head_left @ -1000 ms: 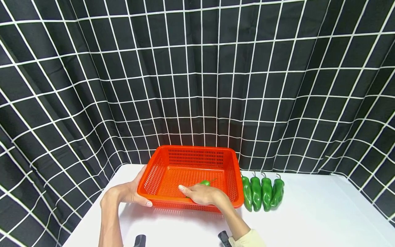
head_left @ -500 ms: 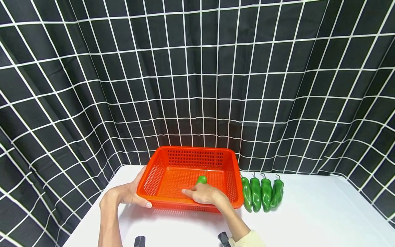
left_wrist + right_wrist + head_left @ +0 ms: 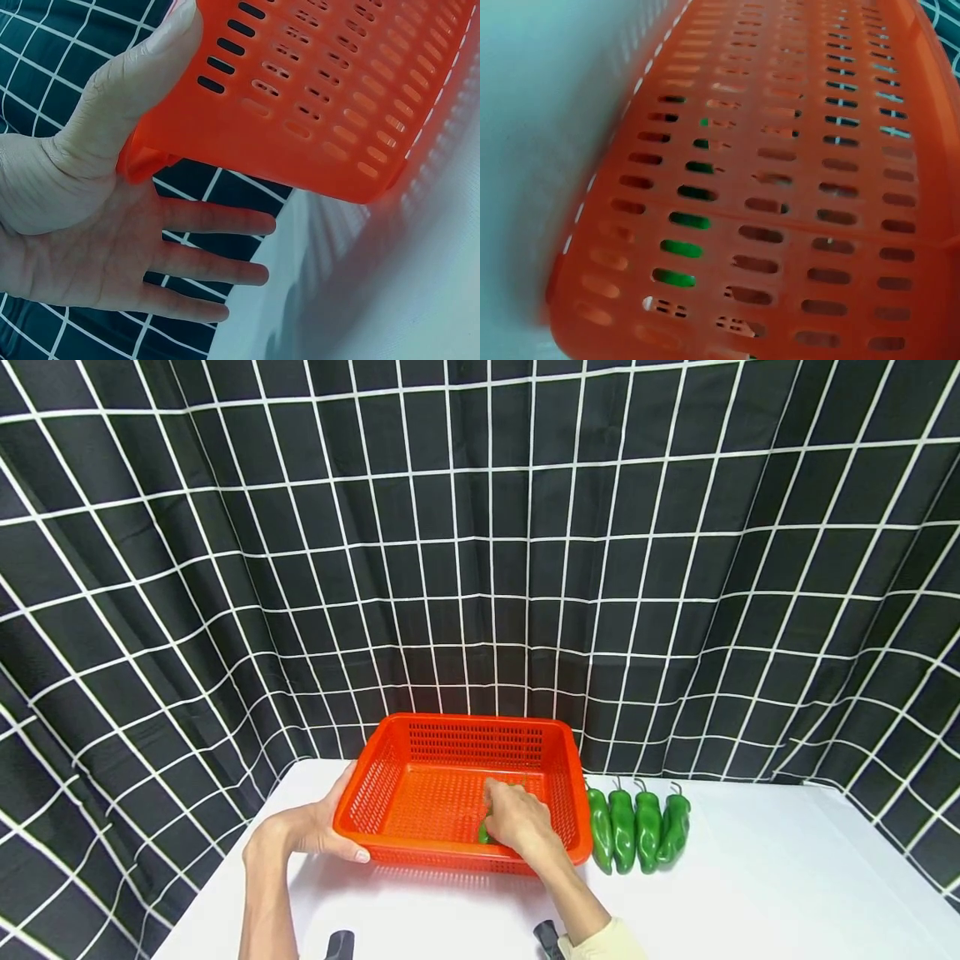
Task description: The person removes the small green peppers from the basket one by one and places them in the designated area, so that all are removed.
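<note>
My left hand is at the left end of the red plastic basket. In the left wrist view, its thumb presses the basket's outer wall while three fingers stretch out straight below the corner. Inside the basket, toward the front right, my right hand is bent down over a green pepper and grips it from above. Most of that pepper and the fingertips are hidden by the hand. Through the basket's slots in the right wrist view, bits of the green pepper show.
Several green peppers lie side by side, stems away from me, just right of the basket on the white table. A black curtain with a white grid hangs behind. Dark wrist devices show at the bottom edge.
My right hand has turned and shifted slightly right over the pepper, which moved from lying sideways to pointing away from me. The left hand and basket stay put.
</note>
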The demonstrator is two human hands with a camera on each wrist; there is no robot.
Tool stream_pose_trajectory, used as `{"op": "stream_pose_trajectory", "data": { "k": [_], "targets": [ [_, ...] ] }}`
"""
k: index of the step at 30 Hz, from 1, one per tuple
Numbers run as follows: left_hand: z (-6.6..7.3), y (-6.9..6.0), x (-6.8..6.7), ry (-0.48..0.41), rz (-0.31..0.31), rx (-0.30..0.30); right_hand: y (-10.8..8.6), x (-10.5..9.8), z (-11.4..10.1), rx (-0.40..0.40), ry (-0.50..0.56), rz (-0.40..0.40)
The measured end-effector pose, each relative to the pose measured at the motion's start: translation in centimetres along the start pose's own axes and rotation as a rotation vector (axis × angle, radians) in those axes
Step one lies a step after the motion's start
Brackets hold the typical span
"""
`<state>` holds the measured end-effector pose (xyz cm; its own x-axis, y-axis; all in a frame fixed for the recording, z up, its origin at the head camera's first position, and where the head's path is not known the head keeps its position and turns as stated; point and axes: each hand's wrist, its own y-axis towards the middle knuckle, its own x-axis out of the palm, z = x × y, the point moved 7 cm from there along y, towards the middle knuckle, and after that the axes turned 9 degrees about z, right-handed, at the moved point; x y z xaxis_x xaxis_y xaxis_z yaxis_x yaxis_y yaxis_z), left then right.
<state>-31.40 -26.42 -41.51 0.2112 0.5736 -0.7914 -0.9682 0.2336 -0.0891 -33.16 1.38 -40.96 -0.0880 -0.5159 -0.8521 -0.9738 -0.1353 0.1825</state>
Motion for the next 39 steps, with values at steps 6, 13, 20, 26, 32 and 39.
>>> {"op": "stream_pose_trajectory", "data": {
  "k": [6,13,20,26,32,39],
  "targets": [
    [-0.2,-0.1,0.1,0.019,-0.006,-0.025,-0.2,1.4,0.4,-0.008,-0.016,-0.178],
    [0.0,0.0,-0.1,0.018,-0.006,-0.03,0.0,1.9,1.0,0.018,-0.045,-0.191],
    [0.1,0.0,-0.1,-0.004,-0.009,-0.009,1.7,4.6,3.4,0.006,-0.025,-0.177],
    [-0.1,0.0,-0.2,0.024,0.001,-0.028,0.0,0.3,0.5,0.003,0.036,-0.039],
    [-0.1,0.0,0.0,0.014,0.003,-0.032,0.2,-0.4,0.5,-0.027,0.086,-0.004],
    [-0.2,-0.1,0.0,0.006,0.001,-0.043,0.4,-1.7,0.9,-0.059,0.164,-0.017]
  ]
}}
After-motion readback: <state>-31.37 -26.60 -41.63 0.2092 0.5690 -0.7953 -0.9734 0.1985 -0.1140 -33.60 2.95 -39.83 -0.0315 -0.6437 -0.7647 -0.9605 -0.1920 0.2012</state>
